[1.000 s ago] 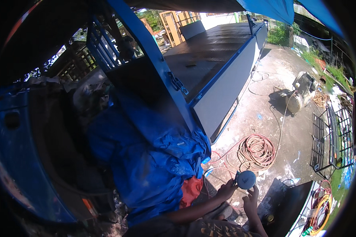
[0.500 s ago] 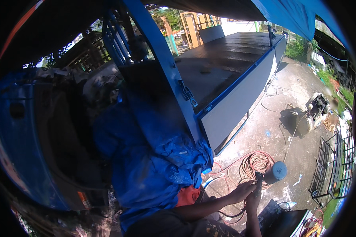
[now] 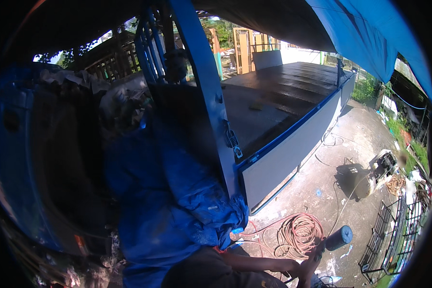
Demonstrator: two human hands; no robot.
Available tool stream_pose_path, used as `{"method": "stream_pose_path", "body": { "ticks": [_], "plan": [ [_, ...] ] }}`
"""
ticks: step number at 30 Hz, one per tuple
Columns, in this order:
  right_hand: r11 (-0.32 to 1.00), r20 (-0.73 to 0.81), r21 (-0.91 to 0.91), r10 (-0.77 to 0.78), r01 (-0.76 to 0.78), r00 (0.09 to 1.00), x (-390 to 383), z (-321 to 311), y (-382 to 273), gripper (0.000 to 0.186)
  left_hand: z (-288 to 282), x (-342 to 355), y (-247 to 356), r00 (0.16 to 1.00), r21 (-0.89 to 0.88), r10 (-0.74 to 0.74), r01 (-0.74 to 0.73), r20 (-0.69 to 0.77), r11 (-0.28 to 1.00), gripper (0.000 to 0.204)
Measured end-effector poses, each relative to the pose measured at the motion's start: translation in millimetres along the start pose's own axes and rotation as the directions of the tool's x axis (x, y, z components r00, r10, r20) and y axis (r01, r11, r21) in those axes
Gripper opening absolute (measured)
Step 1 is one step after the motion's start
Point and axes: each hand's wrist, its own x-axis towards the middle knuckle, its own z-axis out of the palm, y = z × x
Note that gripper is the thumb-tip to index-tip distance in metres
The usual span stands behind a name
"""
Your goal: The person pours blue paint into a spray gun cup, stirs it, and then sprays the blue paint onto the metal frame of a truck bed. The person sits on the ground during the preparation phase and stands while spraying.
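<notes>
My right hand (image 3: 311, 265) is closed around the handle of what looks like a spray gun with a blue cylindrical cup (image 3: 340, 238), low at the right. The cup tilts up and away to the right, in front of a coiled hose. My left hand (image 3: 290, 267) is against the lower part of my right hand, its fingers curled. What they grip there is too dark to make out. To the left, a crumpled blue tarp (image 3: 177, 211) hangs beside my left forearm, by the foot of a blue upright frame post (image 3: 204, 81).
A truck bed with a dark floor (image 3: 278, 93) and grey side panel (image 3: 293, 168) extends away. Reddish hose (image 3: 300, 233) lies coiled on the concrete. Further right stand an air compressor (image 3: 377, 175) and a black metal rack (image 3: 384, 235). A blue sheet (image 3: 365, 38) hangs overhead.
The view has tilted up, so both hands and the spray gun sit lower in the picture. The cup has turned more sideways. My left hand has slid down from the gun's upper part.
</notes>
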Motion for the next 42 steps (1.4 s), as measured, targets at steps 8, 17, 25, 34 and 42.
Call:
{"method": "stream_pose_path", "body": {
  "ticks": [8,17,25,34,42],
  "plan": [
    [0.991,0.055,0.073,0.106,-0.110,0.993,40,-20,-54,0.052,-18,30,28,0.995,0.103,0.076,-0.082,0.063,0.991,0.052],
    [0.980,0.211,0.200,-0.066,0.023,0.975,64,-1,-63,0.051,-27,8,50,0.931,0.295,0.189,-0.094,-0.312,0.951,0.034],
    [0.939,-0.005,0.250,-0.243,0.236,0.970,86,19,91,0.032,-25,3,130,0.616,0.752,0.708,-0.269,-0.346,0.602,0.074],
    [0.963,0.093,0.154,0.209,-0.221,0.973,48,-34,-21,0.025,-35,59,157,0.868,0.753,0.423,-0.092,-0.260,0.651,0.098],
    [0.976,-0.024,0.176,0.137,-0.131,0.990,48,-49,7,0.042,-16,82,187,0.980,0.815,0.150,0.017,-0.128,0.579,0.138]
  ]
}}
